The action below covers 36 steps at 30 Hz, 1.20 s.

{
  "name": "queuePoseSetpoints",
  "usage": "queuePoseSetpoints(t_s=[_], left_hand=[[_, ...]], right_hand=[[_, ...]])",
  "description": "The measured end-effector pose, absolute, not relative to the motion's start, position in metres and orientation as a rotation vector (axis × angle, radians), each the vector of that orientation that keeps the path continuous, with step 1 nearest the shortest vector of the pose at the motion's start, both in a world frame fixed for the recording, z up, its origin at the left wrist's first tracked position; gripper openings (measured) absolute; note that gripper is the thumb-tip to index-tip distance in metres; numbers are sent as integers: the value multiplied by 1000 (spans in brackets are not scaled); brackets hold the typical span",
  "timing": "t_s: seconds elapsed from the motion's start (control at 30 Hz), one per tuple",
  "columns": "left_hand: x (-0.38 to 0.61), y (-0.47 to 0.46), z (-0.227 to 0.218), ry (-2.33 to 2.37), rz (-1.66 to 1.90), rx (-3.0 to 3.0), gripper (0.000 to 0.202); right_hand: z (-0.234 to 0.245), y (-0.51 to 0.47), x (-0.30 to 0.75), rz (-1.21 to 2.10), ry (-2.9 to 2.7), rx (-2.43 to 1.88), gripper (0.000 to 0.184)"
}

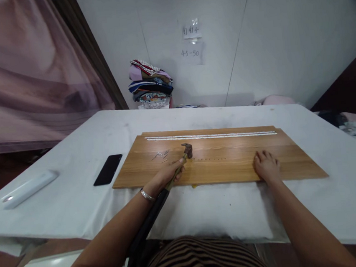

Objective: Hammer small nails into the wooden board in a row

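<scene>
A long wooden board (231, 162) lies across the white table (75, 177). My left hand (167, 174) is closed round the handle of a hammer (186, 150), whose dark head rests on the board just left of a short row of small nails (208, 159). Several loose nails (161, 155) lie on the board to the left of the hammer head. My right hand (266, 166) lies flat on the board's near edge, fingers spread, holding nothing. A silver bracelet sits on my left wrist.
A black phone (108, 169) lies on the table left of the board, and a white oblong object (29, 189) farther left. A thin white strip (209, 136) runs along the board's far edge. Folded clothes (150, 86) are stacked against the wall behind.
</scene>
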<state>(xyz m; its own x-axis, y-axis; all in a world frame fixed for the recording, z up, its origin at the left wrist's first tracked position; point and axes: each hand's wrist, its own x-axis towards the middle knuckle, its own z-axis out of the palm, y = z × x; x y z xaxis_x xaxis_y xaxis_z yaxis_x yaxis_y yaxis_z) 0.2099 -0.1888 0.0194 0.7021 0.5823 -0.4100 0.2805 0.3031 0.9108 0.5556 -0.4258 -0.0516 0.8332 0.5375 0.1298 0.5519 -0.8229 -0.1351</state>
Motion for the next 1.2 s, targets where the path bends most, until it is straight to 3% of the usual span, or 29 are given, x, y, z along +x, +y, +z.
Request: queuePoseSetpoints(t_s=[0.47, 1.2], left_hand=[[210, -192, 29, 783, 215, 1296, 48], [211, -187, 16, 792, 212, 1305, 58]], right_hand=[[-52, -426, 557, -140, -856, -2842, 55], [-52, -425, 555, -153, -848, -2840, 57]])
